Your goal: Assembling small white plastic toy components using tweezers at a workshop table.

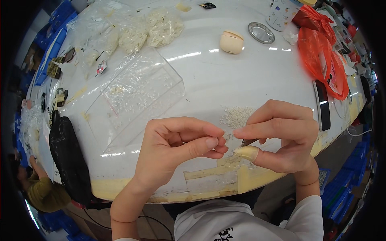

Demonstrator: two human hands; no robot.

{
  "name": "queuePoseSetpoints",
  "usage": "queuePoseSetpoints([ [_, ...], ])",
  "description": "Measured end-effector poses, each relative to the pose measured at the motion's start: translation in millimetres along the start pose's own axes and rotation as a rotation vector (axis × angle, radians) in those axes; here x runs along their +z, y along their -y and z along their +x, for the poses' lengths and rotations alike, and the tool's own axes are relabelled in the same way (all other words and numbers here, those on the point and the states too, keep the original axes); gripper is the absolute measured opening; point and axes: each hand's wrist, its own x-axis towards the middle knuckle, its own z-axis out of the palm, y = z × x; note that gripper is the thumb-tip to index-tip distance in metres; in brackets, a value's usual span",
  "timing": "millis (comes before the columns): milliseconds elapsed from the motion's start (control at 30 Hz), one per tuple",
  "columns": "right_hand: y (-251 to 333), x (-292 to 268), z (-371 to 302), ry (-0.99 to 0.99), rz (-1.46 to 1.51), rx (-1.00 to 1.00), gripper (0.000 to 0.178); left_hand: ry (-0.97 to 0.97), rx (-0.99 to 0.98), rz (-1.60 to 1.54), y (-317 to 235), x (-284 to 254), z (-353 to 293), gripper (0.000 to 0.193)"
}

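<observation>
Two hands pinched tiny white parts together over the near edge of a white surface [225, 76].

The left hand [177, 146] was closed narrow, thumb and forefinger nipping a small white piece [226, 138] at its tips. The right hand [281, 134] met it fingertip to fingertip, its capped thumb and forefinger gripping a thin dark tool [250, 141]; what the tool was could not be told. Just behind the fingertips lay a small heap of white beads [237, 116] on the surface. A clear plastic tray [138, 94] sat to the left of the hands, a cream round case [232, 42] and a metal lid [261, 33] well beyond, and an orange bag [325, 60] at the right.
</observation>
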Motion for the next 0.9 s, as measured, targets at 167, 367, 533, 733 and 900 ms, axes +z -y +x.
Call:
queuePoseSetpoints([
  [167, -1, -1, -1, 0.02, 0.008, 0.004, 0.03, 0.147, -0.048, -0.131, 1, -10, 2, 0.012],
  [367, -2, 1, -1, 0.023, -0.013, -0.055, 0.03, 0.15, 0.076, -0.173, 18, -10, 6, 0.013],
  [533, -4, 2, -2, 0.021, -0.07, -0.084, 0.029, 0.112, 0.084, -0.136, 18, -7, 4, 0.013],
  [733, -6, 4, -2, 0.002, -0.111, -0.109, 0.029, 0.062, 0.074, -0.077, 14, -4, 3, 0.02],
  [900, -6, 4, -2, 0.001, -0.181, -0.139, 0.029, 0.072, 0.06, -0.064, 14, -7, 4, 0.034],
])
